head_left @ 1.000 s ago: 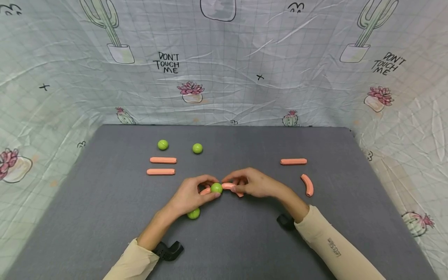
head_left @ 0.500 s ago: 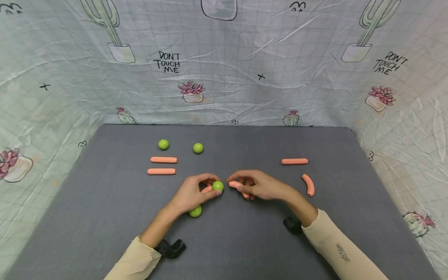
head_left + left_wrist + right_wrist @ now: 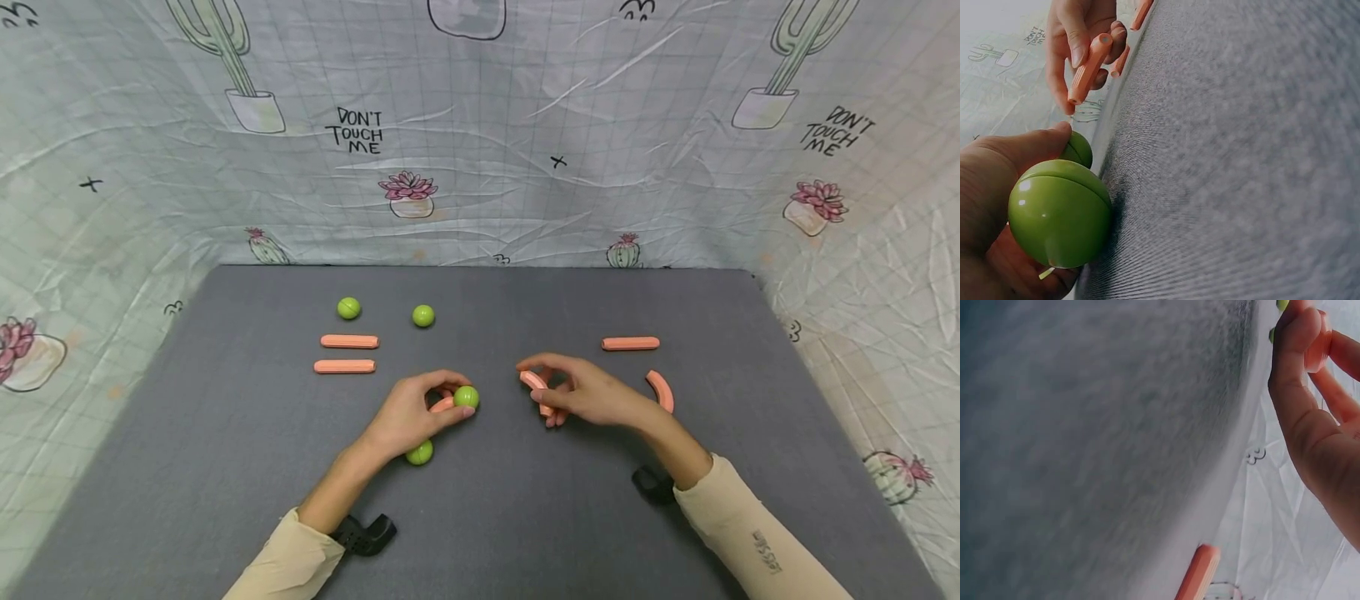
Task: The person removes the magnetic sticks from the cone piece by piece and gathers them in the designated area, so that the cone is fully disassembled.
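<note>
My left hand [image 3: 412, 412] pinches a glossy green ball [image 3: 467, 397] between thumb and fingers, in the middle of the table. A short orange piece [image 3: 441, 405] shows behind that ball, partly hidden by the hand. Another green ball [image 3: 419, 452] lies beside the left wrist and looks large in the left wrist view, where a seam runs round it. To the right, my right hand [image 3: 588, 390] grips a curved, ribbed orange rod [image 3: 537, 388] between thumb and fingers. A gap separates this rod from the held ball.
Two green balls, one [image 3: 348, 308] farther left than the other [image 3: 423, 316], lie at the back left above two straight orange rods [image 3: 345, 367]. On the right are a straight orange rod [image 3: 630, 343] and a curved one [image 3: 660, 390], partly behind the right forearm. Patterned cloth [image 3: 495, 125] surrounds the grey table [image 3: 510, 517].
The right hand has moved right with the curved rod, whose end was at the green ball one second ago, and turned it steeper. The left hand has hardly moved.
</note>
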The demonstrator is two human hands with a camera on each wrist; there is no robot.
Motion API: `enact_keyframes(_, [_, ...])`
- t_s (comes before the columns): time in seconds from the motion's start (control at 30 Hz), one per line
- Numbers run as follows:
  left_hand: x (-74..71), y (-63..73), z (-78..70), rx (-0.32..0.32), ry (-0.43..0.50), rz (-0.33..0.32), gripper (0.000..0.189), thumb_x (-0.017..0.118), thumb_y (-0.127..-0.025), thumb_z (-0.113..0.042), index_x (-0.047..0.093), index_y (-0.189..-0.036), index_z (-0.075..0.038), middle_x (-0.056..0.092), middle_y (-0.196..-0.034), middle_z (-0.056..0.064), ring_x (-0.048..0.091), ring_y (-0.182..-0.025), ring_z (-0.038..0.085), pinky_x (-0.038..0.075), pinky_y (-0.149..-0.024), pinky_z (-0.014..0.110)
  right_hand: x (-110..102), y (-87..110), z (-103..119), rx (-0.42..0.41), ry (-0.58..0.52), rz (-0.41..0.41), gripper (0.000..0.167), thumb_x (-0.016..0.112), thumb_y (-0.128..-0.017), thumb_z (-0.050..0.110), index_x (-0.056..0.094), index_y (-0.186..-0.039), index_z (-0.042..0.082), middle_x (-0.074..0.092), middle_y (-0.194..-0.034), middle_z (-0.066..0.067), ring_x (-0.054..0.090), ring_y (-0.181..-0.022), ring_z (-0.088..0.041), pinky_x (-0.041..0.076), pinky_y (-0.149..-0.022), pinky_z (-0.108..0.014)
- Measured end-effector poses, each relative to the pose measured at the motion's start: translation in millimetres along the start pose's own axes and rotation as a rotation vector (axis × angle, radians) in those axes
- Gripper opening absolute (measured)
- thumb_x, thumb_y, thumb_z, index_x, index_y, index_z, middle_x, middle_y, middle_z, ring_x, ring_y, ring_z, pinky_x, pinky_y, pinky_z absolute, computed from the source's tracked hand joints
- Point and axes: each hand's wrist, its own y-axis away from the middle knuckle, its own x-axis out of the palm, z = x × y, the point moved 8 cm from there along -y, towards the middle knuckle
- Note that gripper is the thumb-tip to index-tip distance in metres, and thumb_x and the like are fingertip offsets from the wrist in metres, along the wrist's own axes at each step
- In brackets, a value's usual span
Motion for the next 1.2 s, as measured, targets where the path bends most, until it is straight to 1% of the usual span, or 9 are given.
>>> enact_keyframes(0.23, [-0.2,0.4,-0.6,0.007,-0.017,0.003,0.03,0.087,-0.087,-0.028,0.076,-0.114,-0.023,0.067,-0.086,-0.007,0.06,-0.08,0.012,0.048,-0.073,0.023,-14.8,15.2,-12.1,0.037,-0.019,-0.039,0.059,0.074,-0.098,0.014,0.05,-0.151,0.008,0.062,-0.113,-0.021,0.077,-0.081,-0.028,0.063,-0.076,-0.038])
enact_keyframes(0.4, [-1.0,-0.2,-1.3,0.022,-0.026,0.002,0.031,0.087,-0.086,-0.028,0.076,-0.114,-0.023,0.07,-0.09,-0.007,0.062,-0.082,0.011,0.05,-0.075,0.024,-24.5,25.4,-18.4,0.059,-0.003,-0.061,0.072,0.082,-0.09,0.011,0.048,-0.153,0.009,0.059,-0.123,-0.024,0.077,-0.083,-0.026,0.056,-0.072,-0.028])
enact_keyframes(0.5, [-1.8,0.6,-0.6,0.018,-0.026,-0.003,0.031,0.088,-0.086,-0.029,0.076,-0.114,-0.024,0.071,-0.092,-0.007,0.062,-0.083,0.011,0.05,-0.076,0.024,-28.6,29.5,-20.4,0.056,0.008,-0.071,0.076,0.084,-0.087,0.011,0.047,-0.154,0.01,0.057,-0.126,-0.023,0.076,-0.081,-0.025,0.054,-0.072,-0.025])
enact_keyframes(0.67, [-0.7,1.1,0.5,0.0,-0.012,-0.003,0.03,0.088,-0.085,-0.028,0.076,-0.112,-0.025,0.07,-0.09,-0.008,0.061,-0.082,0.011,0.049,-0.074,0.022,-34.3,38.7,-25.3,0.061,0.022,-0.095,0.079,0.086,-0.086,0.011,0.046,-0.155,0.012,0.056,-0.127,-0.021,0.077,-0.084,-0.022,0.056,-0.076,-0.025])
enact_keyframes(0.8, [1.5,0.5,0.4,0.008,-0.005,0.002,0.029,0.088,-0.086,-0.028,0.076,-0.112,-0.025,0.07,-0.09,-0.008,0.061,-0.083,0.01,0.048,-0.073,0.021,-42.1,48.4,-28.4,0.067,0.051,-0.139,0.079,0.086,-0.085,0.012,0.047,-0.154,0.012,0.056,-0.126,-0.02,0.076,-0.081,-0.019,0.056,-0.075,-0.026])
enact_keyframes(0.97, [2.4,3.5,2.6,0.002,0.002,0.002,0.028,0.087,-0.086,-0.027,0.076,-0.112,-0.026,0.07,-0.091,-0.008,0.061,-0.082,0.009,0.048,-0.072,0.022,-55.2,60.6,-35.2,0.06,0.091,-0.2,0.08,0.087,-0.086,0.014,0.047,-0.155,0.007,0.06,-0.122,-0.021,0.07,-0.076,-0.014,0.056,-0.069,-0.026])
enact_keyframes(1.07, [1.5,4.5,3.4,-0.007,0.001,-0.001,0.028,0.087,-0.086,-0.027,0.076,-0.112,-0.026,0.07,-0.091,-0.008,0.06,-0.082,0.009,0.048,-0.072,0.022,-63.4,68.0,-38.3,0.059,0.155,-0.24,0.081,0.087,-0.085,0.019,0.048,-0.155,0.008,0.07,-0.107,-0.015,0.068,-0.074,-0.011,0.055,-0.067,-0.026])
enact_keyframes(1.17, [0.7,3.9,3.5,-0.004,-0.004,-0.002,0.029,0.087,-0.086,-0.027,0.075,-0.112,-0.026,0.07,-0.092,-0.008,0.06,-0.082,0.009,0.047,-0.071,0.022,-70.0,73.4,-39.7,0.055,0.201,-0.269,0.081,0.087,-0.085,0.02,0.048,-0.155,0.007,0.074,-0.094,-0.01,0.066,-0.075,-0.009,0.055,-0.068,-0.025])
enact_keyframes(1.2, [0.5,3.6,3.3,-0.003,-0.006,-0.001,0.029,0.087,-0.086,-0.028,0.075,-0.113,-0.026,0.07,-0.092,-0.008,0.06,-0.082,0.009,0.047,-0.071,0.022,-72.0,74.8,-39.7,0.054,0.214,-0.277,0.08,0.087,-0.085,0.02,0.049,-0.154,0.007,0.074,-0.093,-0.009,0.066,-0.074,-0.009,0.055,-0.068,-0.025])
